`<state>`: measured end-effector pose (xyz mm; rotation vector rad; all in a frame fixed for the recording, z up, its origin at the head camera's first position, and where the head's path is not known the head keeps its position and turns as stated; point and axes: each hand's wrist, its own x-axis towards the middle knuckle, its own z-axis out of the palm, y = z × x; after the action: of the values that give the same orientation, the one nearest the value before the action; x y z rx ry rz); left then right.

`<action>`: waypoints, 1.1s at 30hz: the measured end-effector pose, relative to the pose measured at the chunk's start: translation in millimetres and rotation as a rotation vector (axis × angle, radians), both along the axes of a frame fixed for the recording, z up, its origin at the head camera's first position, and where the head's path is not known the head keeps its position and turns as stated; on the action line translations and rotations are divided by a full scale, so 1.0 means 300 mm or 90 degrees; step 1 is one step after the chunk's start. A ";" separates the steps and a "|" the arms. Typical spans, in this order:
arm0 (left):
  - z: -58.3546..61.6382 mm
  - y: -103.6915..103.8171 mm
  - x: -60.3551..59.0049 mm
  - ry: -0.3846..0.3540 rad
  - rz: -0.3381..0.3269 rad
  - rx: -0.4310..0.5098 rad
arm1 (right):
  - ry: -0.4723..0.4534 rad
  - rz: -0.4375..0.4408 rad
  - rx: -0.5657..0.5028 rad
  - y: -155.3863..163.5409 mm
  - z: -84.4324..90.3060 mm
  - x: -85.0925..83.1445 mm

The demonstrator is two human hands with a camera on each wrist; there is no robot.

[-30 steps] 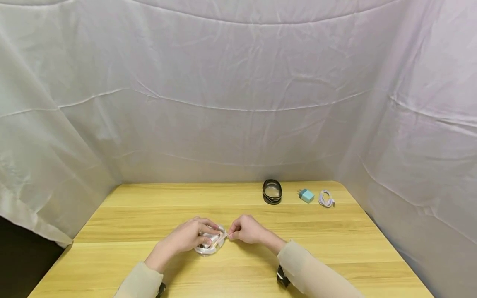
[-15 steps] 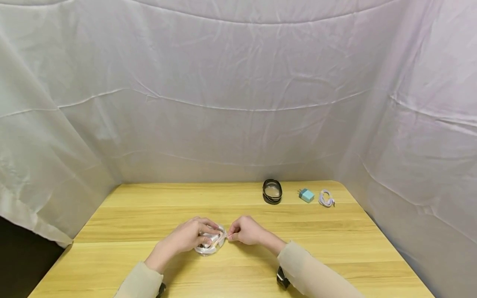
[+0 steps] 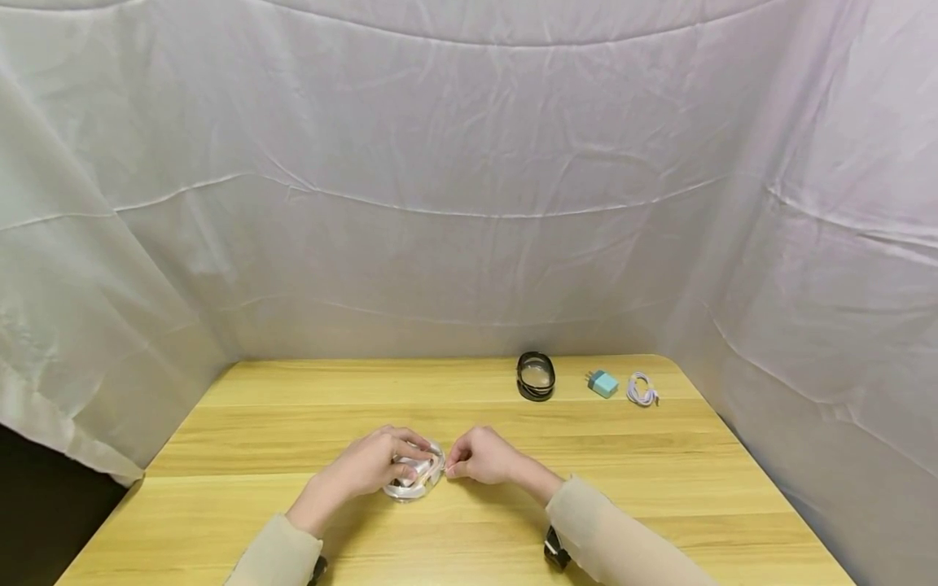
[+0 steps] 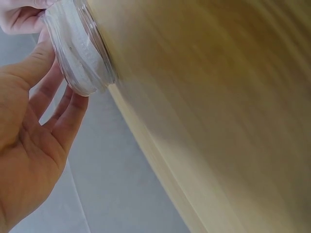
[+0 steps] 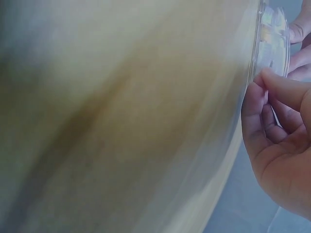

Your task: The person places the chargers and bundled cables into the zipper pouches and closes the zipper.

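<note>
From the head camera, we record a wooden table (image 3: 659,488) enclosed by white cloth (image 3: 454,179) on three sides. Near the front edge, just left of centre, sits a small clear case (image 3: 414,478) holding something white. We find the left hand (image 3: 366,465) resting over the case from about eight o'clock, its fingers curled across the top and grasping it. The right hand (image 3: 485,456) meets the case from three o'clock, with thumb and forefinger pinched together at the rim; what they nip is too small to make out. Both forearms wear pale sleeves (image 3: 623,545). Well apart from the hands, toward one o'clock along the back edge, we note a coil of black band (image 3: 536,376), then a small teal plug (image 3: 603,383), then a coiled white cord (image 3: 641,391), set in a row from left to right and not touching.

At the left wrist camera, we see the case (image 4: 80,48) as a round clear shell with white contents, lying on the table (image 4: 218,111) at the upper left of the frame. The left hand (image 4: 29,141) holds it from seven o'clock: the thumb lies against its side and the fingers (image 4: 68,116) curve beneath it. The table is blurred.

At the right wrist camera, the case (image 5: 273,34) appears edge-on at one o'clock, its rim clear and shiny. The right hand (image 5: 279,131) sits at four o'clock, fingers curled and fingertips (image 5: 257,90) pressed together against the rim in a pinch. The table (image 5: 121,121) fills the rest, out of focus.
</note>
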<state>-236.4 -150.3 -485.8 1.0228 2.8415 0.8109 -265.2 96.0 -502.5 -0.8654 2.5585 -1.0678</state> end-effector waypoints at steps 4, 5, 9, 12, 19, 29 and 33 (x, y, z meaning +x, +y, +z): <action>0.001 0.003 0.002 0.007 0.003 -0.003 | -0.003 0.005 0.001 -0.001 -0.001 0.004; 0.002 0.004 0.002 0.008 0.005 -0.003 | -0.003 0.005 0.001 -0.001 -0.001 0.004; 0.001 0.005 0.002 0.007 0.009 -0.002 | -0.006 0.004 -0.001 0.000 0.000 0.007; -0.002 0.005 0.001 0.006 0.006 -0.001 | -0.007 0.002 -0.002 0.003 0.001 0.010; 0.001 -0.002 0.000 -0.001 -0.012 -0.006 | -0.017 -0.010 -0.009 -0.001 -0.002 0.012; 0.012 -0.007 -0.005 0.009 -0.030 0.012 | -0.062 -0.059 -0.060 -0.011 0.008 0.039; 0.006 -0.017 -0.011 0.025 -0.024 0.032 | -0.094 -0.087 -0.107 -0.020 0.017 0.059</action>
<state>-239.6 -155.3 -483.9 1.1070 2.8393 0.8718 -247.3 90.0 -497.5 -0.6288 2.4618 -1.3488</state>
